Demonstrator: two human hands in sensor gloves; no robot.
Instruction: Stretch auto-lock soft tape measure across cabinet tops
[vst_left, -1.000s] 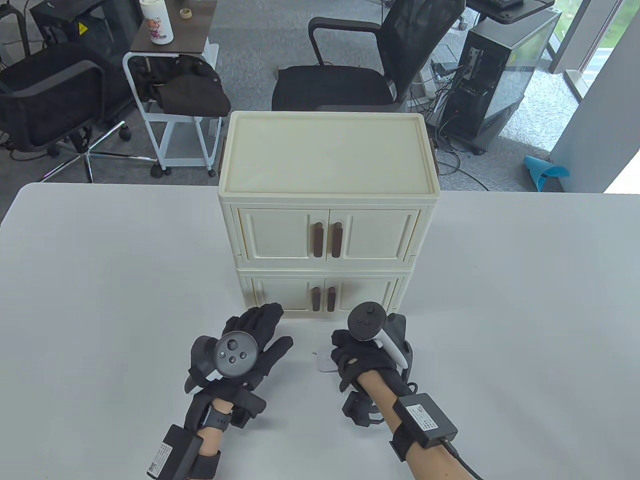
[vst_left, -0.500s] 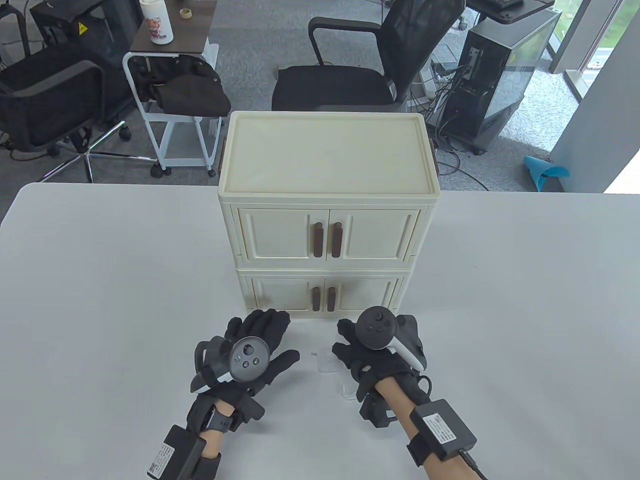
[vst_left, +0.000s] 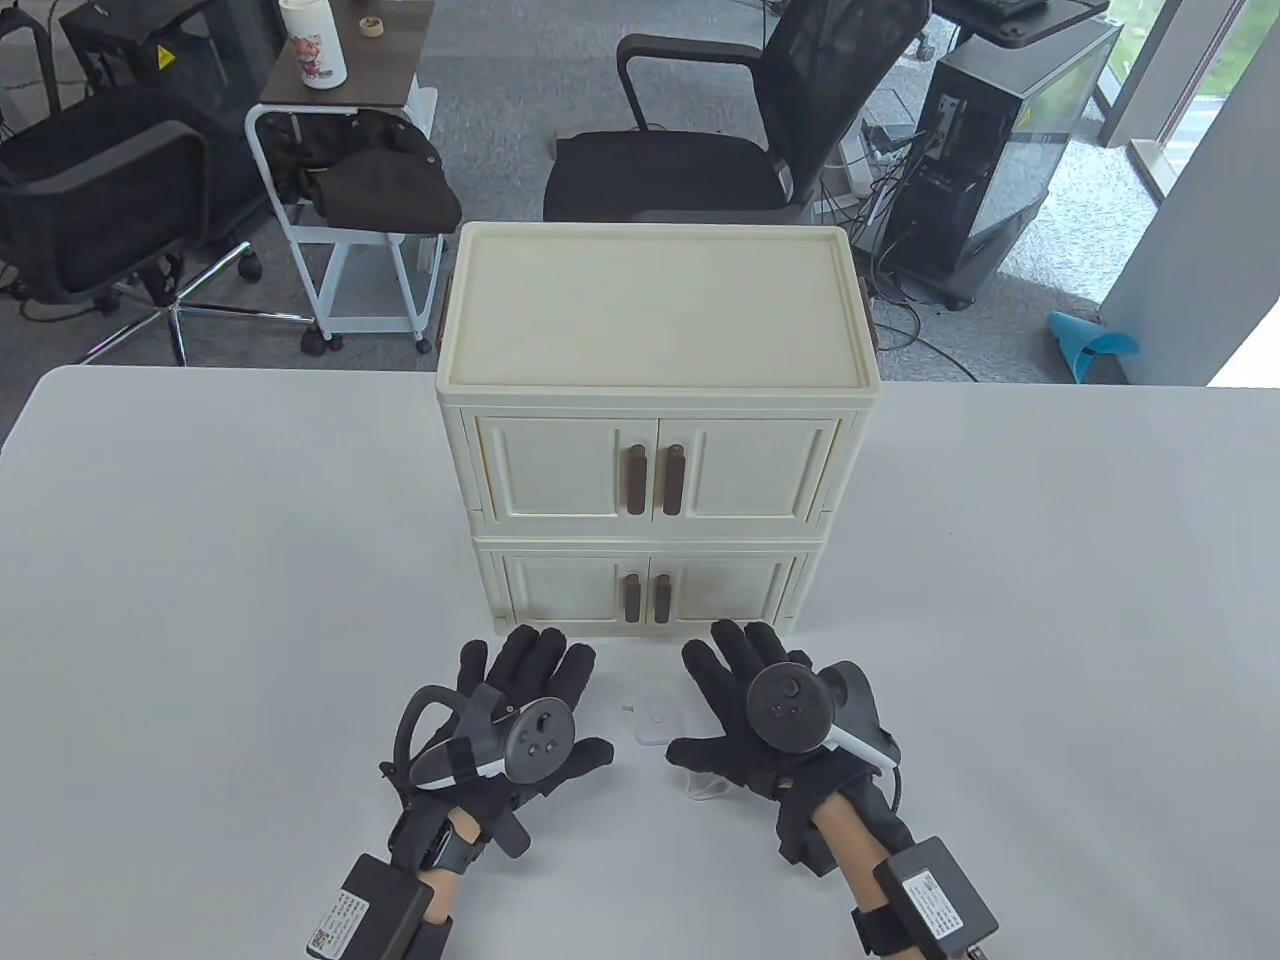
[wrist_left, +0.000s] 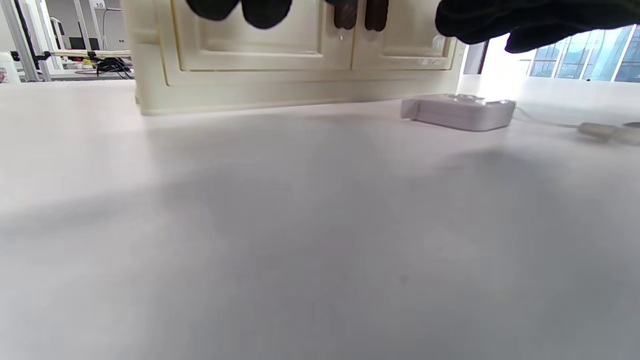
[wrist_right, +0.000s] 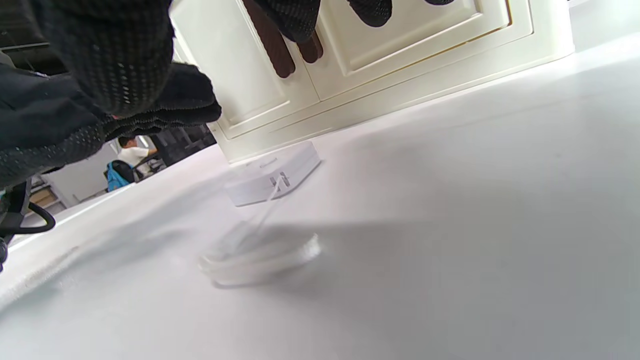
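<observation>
Toward the near edge of the table (vst_left: 200, 560), left of centre, the left hand (vst_left: 520, 715) lies palm down with fingers spread, gripping nothing; its thumb points toward the tape measure but stops just short of it. Between the two hands sits the tape measure (vst_left: 657, 720), a small white squarish case lying flat on the table, just in front of the cabinet (vst_left: 655, 440) base and apart from it. The case has no marked long axis. In the table view a small tab projects from its left side. In the right wrist view a thin strand runs from the case toward the near edge, ending in a pale loop (wrist_right: 260, 255) flat on the table; the line from case to loop runs roughly front to back. Whether that strand is the tape end or a lanyard cannot be told. Right of the case, the right hand (vst_left: 760, 710) also lies palm down with fingers spread, thumb near the case and seemingly above the loop; contact cannot be confirmed.

Assessment: nothing is grasped and the cabinet top (vst_left: 655, 305) carries no tape, so the stretch is not yet begun. Risks: the light case may skid on the smooth table if pinched from one side only; pulling the wrong strand would extend nothing; gloved fingertips may slip off the thin end
</observation>
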